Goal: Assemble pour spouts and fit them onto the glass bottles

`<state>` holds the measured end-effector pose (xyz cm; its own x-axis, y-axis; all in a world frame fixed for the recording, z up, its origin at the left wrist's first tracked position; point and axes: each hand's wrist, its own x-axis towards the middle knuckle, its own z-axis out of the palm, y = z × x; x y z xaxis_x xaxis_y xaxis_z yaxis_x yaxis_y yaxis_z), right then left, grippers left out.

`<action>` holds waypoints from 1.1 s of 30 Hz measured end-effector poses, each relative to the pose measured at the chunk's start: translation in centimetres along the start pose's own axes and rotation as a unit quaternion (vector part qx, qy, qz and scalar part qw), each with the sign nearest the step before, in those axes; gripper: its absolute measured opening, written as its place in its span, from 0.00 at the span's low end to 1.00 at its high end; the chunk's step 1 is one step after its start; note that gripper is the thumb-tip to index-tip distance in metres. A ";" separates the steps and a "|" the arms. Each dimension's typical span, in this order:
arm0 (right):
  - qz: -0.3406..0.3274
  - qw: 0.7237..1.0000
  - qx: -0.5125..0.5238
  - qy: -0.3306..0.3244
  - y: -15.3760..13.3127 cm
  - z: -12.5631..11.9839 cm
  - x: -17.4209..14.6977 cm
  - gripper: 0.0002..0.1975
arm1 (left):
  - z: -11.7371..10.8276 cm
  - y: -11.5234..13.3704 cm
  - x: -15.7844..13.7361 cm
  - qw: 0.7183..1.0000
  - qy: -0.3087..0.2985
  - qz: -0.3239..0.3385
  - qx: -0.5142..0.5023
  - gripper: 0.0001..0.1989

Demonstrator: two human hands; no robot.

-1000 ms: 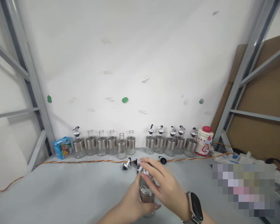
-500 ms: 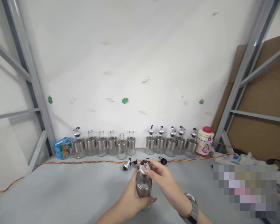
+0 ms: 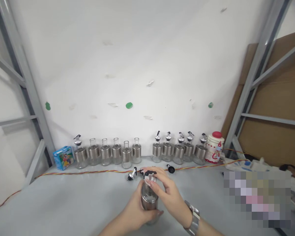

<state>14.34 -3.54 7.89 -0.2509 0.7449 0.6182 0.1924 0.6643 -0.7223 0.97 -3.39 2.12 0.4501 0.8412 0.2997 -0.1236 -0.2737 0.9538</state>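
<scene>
My left hand [image 3: 135,210] is wrapped around a glass oil bottle [image 3: 149,202] with a brushed metal sleeve, upright at the front of the table. On the bottle's neck sits a silver pourer cap [image 3: 149,178] with a black flip lever. The thumb and fingers of my right hand [image 3: 170,195] are closed around this cap. Just behind the hands lies a loose pourer cap [image 3: 132,174], and another one [image 3: 171,169] rests on its side further right. Part of a further cap shows behind my right fingers, mostly hidden.
Along the wall stand several uncapped bottles [image 3: 116,151] on the left and several capped bottles [image 3: 179,152] on the right. A blue box [image 3: 64,158] and a red-lidded jar [image 3: 214,149] flank them. A twisted cable [image 3: 88,171] crosses the grey table [image 3: 64,203].
The view has shifted slightly. My right hand still grips the cap, its wrist and fingers a little turned. My left hand keeps its hold on the bottle.
</scene>
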 end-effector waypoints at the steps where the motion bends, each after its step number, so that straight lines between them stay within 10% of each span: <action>1: -0.013 1.000 -0.005 0.005 0.1 0.1 0.1 0.09 | 0.0 0.0 0.0 1.000 -0.002 0.004 0.004 0.32; 13: 0.004 0.999 0.043 0.032 0.5 0.6 -0.4 0.09 | -0.2 0.3 -0.2 1.000 -0.003 -0.009 0.009 0.42; 20: 0.133 0.966 0.190 -0.114 0.8 0.2 -1.1 0.25 | -3.1 2.4 -0.2 0.989 -0.039 -0.103 0.098 0.42; 27: 0.168 0.981 -0.017 0.099 1.6 2.1 -2.5 0.13 | -5.5 3.4 0.3 0.987 -0.038 -0.115 0.103 0.43; 33: 0.194 0.963 0.187 0.012 0.3 1.6 -2.1 0.21 | -4.0 5.4 0.2 0.999 -0.022 -0.024 0.037 0.37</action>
<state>13.38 -5.01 5.87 -0.2053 0.9366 0.2839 -0.0890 0.2710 -0.9585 -3.15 -2.82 7.37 0.4928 0.8333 0.2507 -0.0360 -0.2683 0.9627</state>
